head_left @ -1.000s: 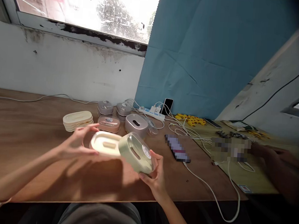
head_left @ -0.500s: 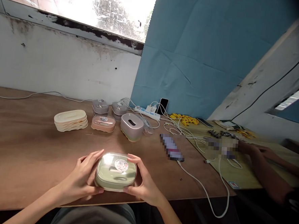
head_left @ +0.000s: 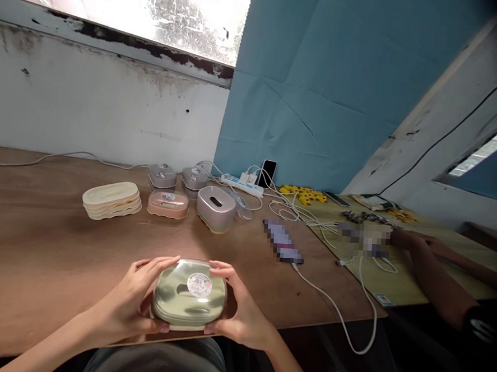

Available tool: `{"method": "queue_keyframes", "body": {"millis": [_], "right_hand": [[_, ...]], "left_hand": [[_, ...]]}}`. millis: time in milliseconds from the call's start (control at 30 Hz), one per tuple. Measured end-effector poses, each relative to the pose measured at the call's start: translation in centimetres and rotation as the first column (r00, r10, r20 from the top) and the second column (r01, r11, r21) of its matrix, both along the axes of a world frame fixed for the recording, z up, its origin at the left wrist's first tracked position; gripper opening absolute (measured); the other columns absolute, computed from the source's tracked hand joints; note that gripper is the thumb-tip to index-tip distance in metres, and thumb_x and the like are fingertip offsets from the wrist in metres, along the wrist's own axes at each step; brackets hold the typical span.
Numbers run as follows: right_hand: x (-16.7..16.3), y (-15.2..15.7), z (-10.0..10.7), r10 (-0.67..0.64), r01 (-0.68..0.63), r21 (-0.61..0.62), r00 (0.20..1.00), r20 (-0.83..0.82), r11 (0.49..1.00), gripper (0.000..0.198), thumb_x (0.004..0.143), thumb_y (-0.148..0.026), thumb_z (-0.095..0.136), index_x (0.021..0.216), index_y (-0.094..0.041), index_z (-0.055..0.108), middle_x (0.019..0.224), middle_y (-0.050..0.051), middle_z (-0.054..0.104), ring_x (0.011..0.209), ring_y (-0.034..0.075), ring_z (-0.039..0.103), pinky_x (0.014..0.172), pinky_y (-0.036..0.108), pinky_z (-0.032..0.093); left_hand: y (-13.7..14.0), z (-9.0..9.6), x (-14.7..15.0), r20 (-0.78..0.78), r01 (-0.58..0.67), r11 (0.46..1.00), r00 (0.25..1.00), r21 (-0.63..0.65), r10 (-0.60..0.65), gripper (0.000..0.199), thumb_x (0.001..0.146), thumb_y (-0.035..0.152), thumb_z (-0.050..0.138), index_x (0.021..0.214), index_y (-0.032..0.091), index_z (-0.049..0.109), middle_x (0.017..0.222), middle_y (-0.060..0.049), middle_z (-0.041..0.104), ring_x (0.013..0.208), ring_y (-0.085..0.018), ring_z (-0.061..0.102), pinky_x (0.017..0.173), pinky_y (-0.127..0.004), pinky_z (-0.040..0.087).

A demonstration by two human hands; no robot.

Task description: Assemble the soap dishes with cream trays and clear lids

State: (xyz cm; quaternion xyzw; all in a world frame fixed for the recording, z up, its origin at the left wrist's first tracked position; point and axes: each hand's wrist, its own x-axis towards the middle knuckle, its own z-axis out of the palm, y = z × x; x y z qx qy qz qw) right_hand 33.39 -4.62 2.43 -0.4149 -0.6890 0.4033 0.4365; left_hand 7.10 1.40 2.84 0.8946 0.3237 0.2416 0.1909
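Between my two hands is a light green, rounded tissue box (head_left: 169, 303) with a clear cover and a round printed sticker (head_left: 199, 285) on top. My left hand (head_left: 134, 299) grips its left side, fingers at the far edge and thumb at the near lower edge. On the opposite side, my right hand (head_left: 241, 306) holds it in the same way. It is close to the table's front edge, its top tipped towards me; whether its base touches the table I cannot tell.
Beyond it stand a stack of cream oval pieces (head_left: 112, 200), a pink box (head_left: 168, 204), a lilac box (head_left: 216, 206) and grey boxes (head_left: 162, 176). A phone (head_left: 282, 241), white cables and a power strip (head_left: 242, 184) lie rightwards. Another person's arm (head_left: 432, 270) reaches in at right.
Both hands have drawn the green tissue box slightly nearer to me, and its top now faces me more. The camera view has shifted a little.
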Motion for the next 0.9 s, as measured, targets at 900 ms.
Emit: {"method": "queue_keyframes", "body": {"millis": [900], "right_hand": [[-0.2,-0.8,1.2,-0.038,0.041,-0.011,0.982,0.182,0.999,0.081,0.058,-0.008,0.078,0.129,-0.025,0.043,0.142,0.01,0.029,0.137,0.025,0.03,0.11,0.036,0.031]], "left_hand": [[1.1,0.7,1.9,0.077,0.194,0.974,0.98,-0.114,-0.186,0.089,0.062,0.02,0.071,0.136,0.033,0.022,0.138,-0.009,0.037,0.121,-0.032,0.045,0.097,-0.046,0.042]]}}
